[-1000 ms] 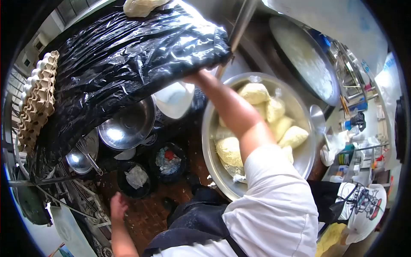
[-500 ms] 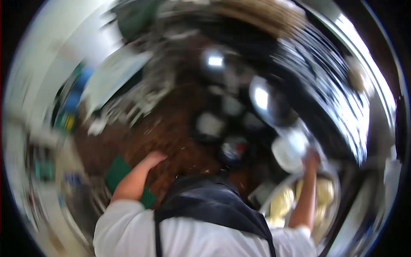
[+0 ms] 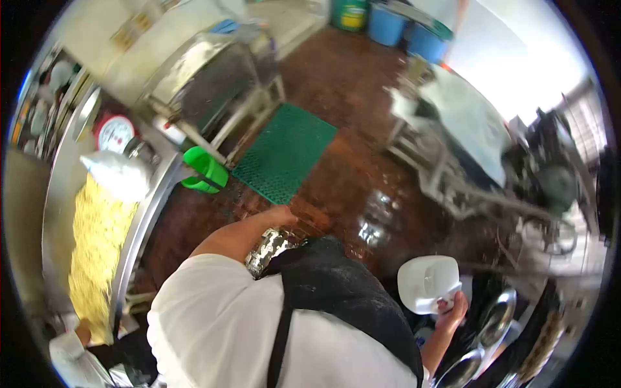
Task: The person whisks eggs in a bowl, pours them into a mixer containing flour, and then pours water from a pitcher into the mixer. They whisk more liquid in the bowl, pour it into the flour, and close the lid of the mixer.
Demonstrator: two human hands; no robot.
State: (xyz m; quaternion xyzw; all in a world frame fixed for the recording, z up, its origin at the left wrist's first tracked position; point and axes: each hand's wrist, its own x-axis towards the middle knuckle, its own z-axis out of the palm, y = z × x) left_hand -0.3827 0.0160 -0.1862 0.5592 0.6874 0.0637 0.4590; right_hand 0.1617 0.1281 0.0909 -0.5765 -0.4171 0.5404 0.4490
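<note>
My right hand is low at the right of my body and grips a white plastic container by its edge. It is held over the wet brown floor, close to steel bowls. My left hand hangs out in front of my left side with nothing in it, fingers loosely curled. It is above the floor, just short of a green mat. A shiny crumpled foil-like thing shows just under that arm. My white sleeves and dark apron fill the bottom of the view.
A steel table on the left carries yellow noodles and a white bag. Beside it are a red scale, a green scoop and a steel machine. A plastic-covered trolley stands at right, blue barrels behind.
I have turned away from the black plastic sheet and the dough bowl. My right hand came down holding the white container; the view swung to the open floor.
</note>
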